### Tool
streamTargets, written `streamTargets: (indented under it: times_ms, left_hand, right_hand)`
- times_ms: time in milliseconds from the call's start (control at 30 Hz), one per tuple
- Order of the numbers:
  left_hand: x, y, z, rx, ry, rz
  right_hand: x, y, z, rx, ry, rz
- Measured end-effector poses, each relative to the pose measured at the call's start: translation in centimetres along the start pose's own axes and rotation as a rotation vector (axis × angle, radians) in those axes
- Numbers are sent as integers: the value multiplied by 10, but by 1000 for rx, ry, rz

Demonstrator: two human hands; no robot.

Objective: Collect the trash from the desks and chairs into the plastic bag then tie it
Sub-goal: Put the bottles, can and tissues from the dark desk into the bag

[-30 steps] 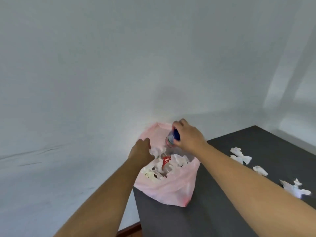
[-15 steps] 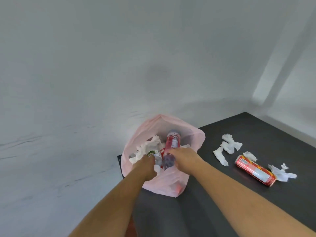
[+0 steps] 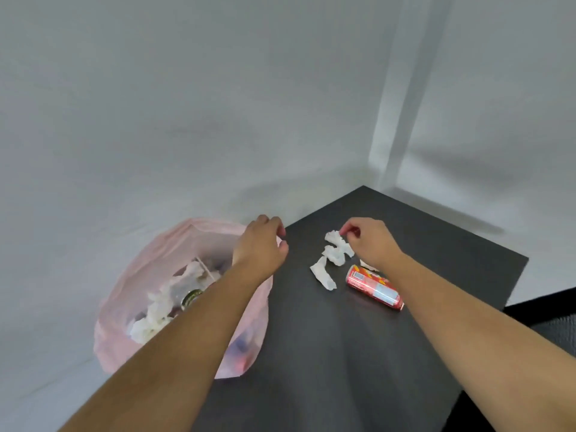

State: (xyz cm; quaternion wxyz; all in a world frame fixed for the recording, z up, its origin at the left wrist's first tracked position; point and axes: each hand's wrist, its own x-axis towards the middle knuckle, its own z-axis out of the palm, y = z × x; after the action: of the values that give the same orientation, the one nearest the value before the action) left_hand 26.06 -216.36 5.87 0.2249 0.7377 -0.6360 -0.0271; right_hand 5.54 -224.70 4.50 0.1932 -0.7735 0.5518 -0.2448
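Observation:
A pink plastic bag (image 3: 131, 282) hangs open at the left edge of the black desk (image 3: 327, 353), holding crumpled tissues and bottles. My left hand (image 3: 260, 244) grips the bag's right rim. My right hand (image 3: 367, 241) pinches the top of a crumpled white tissue (image 3: 335, 247) lying on the desk. A second white tissue strip (image 3: 322, 275) lies just in front of it. A red drink can (image 3: 374, 286) lies on its side to the right of the tissues, partly under my right forearm.
White walls meet in a corner behind the desk. A dark chair back (image 3: 548, 310) shows past the desk's right edge. Another scrap of tissue (image 3: 369, 265) peeks out by my right wrist.
My right hand left the bag, where it let go of a bottle, and moved right to the tissue on the desk. My left hand shifted along the bag's rim.

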Motion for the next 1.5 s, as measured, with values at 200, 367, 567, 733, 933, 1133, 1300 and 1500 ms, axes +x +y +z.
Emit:
streamTargets:
  times_ms: [200, 367, 567, 733, 933, 1133, 1300, 1500]
  left_hand:
    - [38, 60, 91, 117, -251, 157]
    - [61, 58, 170, 322, -507, 63]
    - [95, 68, 227, 403, -709, 95]
    - [113, 70, 253, 416, -754, 188]
    - [99, 58, 274, 368, -812, 126]
    - [84, 59, 221, 138, -642, -32]
    - [93, 76, 140, -160, -376, 11]
    - [81, 64, 13, -183, -99, 87]
  right_hand:
    - [6, 133, -31, -189, -42, 268]
    - [6, 203, -20, -363, -328, 394]
    - [13, 246, 15, -442, -571, 388]
    - [11, 255, 30, -451, -510, 299]
    - [11, 268, 28, -333, -496, 489]
    - [18, 236, 7, -251, -283, 523]
    - [24, 164, -15, -135, -109, 369]
    - [22, 39, -29, -11, -11, 139]
